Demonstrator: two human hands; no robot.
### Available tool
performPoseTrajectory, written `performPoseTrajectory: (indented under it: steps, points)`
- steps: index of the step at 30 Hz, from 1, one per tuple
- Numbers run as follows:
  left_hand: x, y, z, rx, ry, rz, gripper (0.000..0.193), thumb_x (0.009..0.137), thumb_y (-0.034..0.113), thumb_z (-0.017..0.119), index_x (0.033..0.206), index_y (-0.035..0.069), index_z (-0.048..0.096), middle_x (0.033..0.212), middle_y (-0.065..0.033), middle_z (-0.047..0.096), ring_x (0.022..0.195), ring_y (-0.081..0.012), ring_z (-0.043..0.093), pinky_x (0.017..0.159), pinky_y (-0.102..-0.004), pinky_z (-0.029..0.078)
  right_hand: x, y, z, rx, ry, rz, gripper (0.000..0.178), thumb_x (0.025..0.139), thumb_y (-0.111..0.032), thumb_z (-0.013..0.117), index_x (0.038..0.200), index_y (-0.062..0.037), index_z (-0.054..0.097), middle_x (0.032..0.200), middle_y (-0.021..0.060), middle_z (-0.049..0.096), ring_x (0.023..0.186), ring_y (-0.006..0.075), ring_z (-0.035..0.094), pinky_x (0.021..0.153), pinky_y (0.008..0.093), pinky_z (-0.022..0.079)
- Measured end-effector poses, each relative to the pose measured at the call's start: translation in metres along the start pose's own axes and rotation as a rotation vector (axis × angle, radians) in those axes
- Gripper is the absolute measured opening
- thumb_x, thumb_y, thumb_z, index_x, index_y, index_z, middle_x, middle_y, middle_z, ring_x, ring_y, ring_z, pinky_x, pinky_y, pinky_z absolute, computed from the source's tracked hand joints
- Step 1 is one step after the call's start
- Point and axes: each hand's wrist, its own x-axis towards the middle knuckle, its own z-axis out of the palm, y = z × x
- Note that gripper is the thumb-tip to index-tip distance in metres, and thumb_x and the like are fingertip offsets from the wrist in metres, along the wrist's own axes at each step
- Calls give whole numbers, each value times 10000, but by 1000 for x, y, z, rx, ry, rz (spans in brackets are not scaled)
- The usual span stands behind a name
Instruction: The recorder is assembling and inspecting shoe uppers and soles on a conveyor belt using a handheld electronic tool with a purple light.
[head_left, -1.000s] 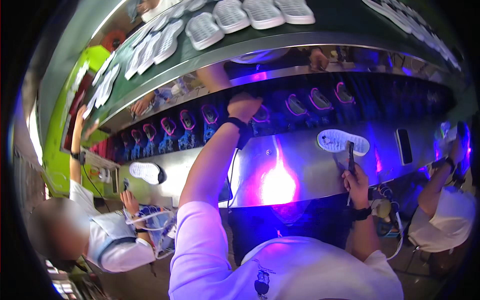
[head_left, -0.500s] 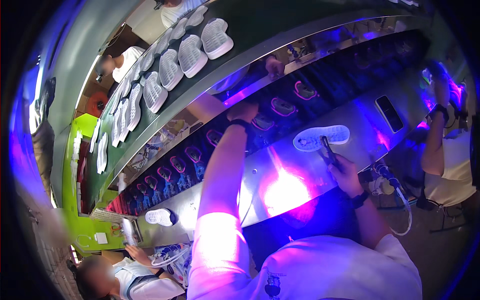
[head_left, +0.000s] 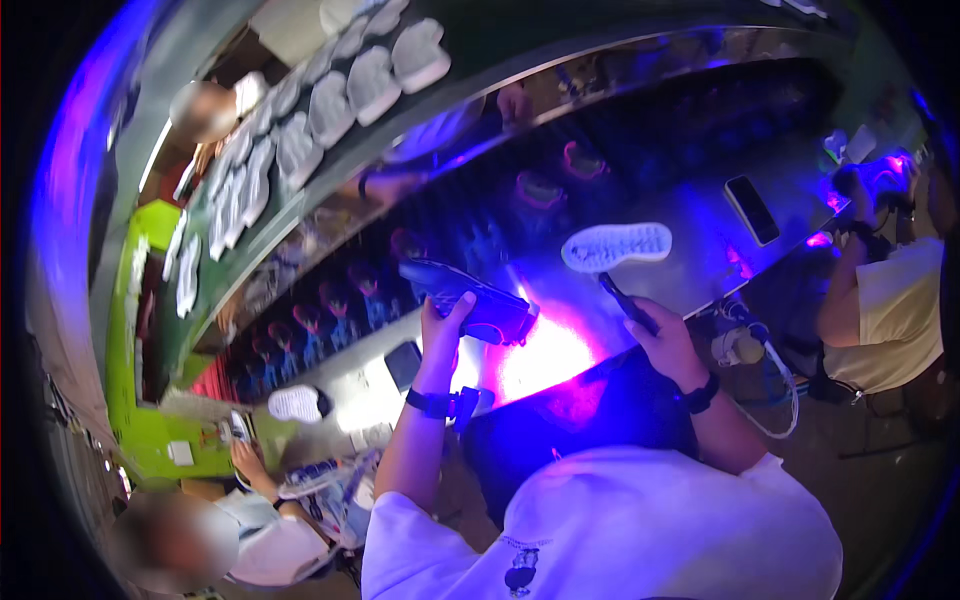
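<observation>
My left hand [head_left: 446, 325] is closed around a dark shoe upper [head_left: 482, 302], thumb on its side, above the metal bench beside a bright pink-white glow. In my right hand [head_left: 673, 348] is a slim dark pen-like tool [head_left: 627, 302], gripped with its tip up toward a white shoe sole [head_left: 640, 244]. The sole lies flat on the bench just beyond the tip. Whether the tip touches the sole's edge I cannot tell.
Several dark shoe uppers [head_left: 541, 190] stand in the dark channel behind the bench. Pale soles [head_left: 374, 86] line the green belt above. A phone [head_left: 751, 211] lies right; a white-soled shoe part [head_left: 296, 404] lies left. Co-workers sit at both sides.
My left hand has come back from the row of uppers toward me and now holds one. My right hand has drawn the tool back off the sole. The whole view has shifted slightly.
</observation>
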Motion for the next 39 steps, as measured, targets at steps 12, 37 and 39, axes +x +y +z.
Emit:
performPoseTrajectory:
  steps: [12,37,39]
  points:
    - [-177,-20,26,911,27,774,820,760,321,863,1410,-8,486,1383,-211,566,1333,-393,536,1185,-556,345,-8,-30,49,-12,-374,40,402,955,-66,678,1352,-21,636,1201,143,726,1080,173,682,937,320,532]
    - [-193,-44,6,1068,-288,844,516,890,126,582,1377,-43,547,1423,-226,558,1385,-374,504,1195,-582,298,-42,-43,41,-53,-568,152,370,961,-66,659,1325,-1,645,1189,128,736,1087,184,678,987,342,511]
    - [-194,-44,6,1076,-305,860,517,889,127,581,1377,-44,548,1417,-230,560,1384,-376,504,1194,-582,299,-29,-47,42,-60,-596,126,353,968,-69,652,1315,-2,653,1184,125,738,1072,180,680,975,336,514]
